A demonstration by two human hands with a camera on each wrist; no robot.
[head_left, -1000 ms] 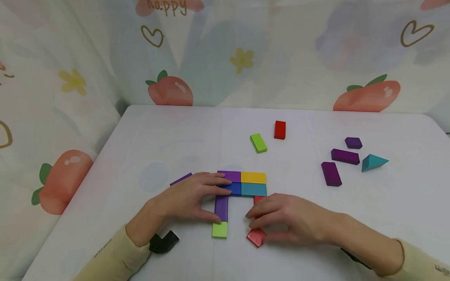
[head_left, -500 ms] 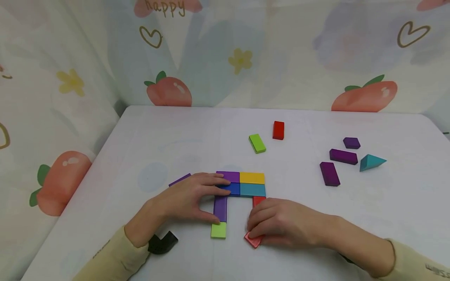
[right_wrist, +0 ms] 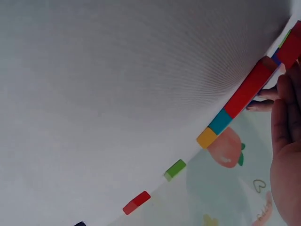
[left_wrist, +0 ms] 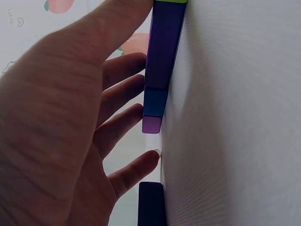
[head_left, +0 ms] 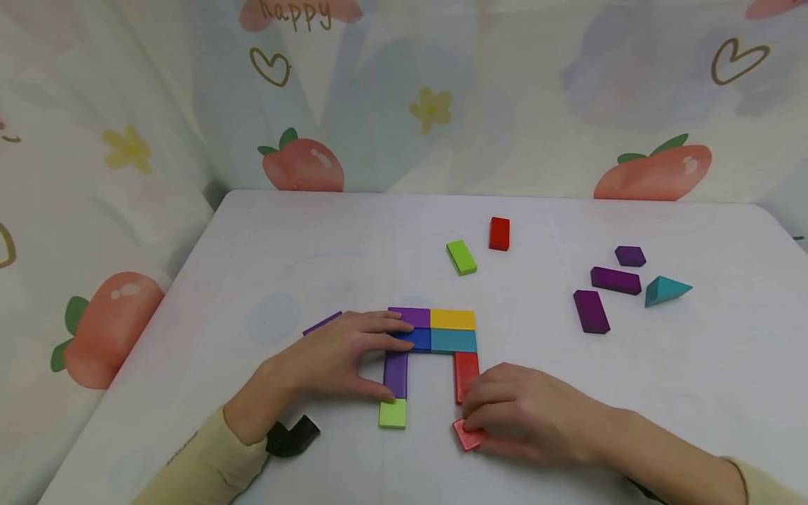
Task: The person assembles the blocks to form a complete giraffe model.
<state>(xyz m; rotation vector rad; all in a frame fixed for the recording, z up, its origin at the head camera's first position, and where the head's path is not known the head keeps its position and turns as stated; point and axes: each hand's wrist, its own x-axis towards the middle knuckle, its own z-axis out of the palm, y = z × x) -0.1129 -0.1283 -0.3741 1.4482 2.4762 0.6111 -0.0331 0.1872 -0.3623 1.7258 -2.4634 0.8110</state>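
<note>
In the head view, we find the small red block on the bench, just short of the long red block's near end, apart from it and turned askew; the long one's axis runs toward the person, but fingers hide too much of the small one to tell its own. The right hand is nearer, pinching it, forearm slanting in from the right; the left hand lies spread, thumb on the green block, fingertips over the blue block. From the left wrist, we see those fingers parted and straight. From the right wrist, we see fingers against the small red block, beyond the long one's end.
</note>
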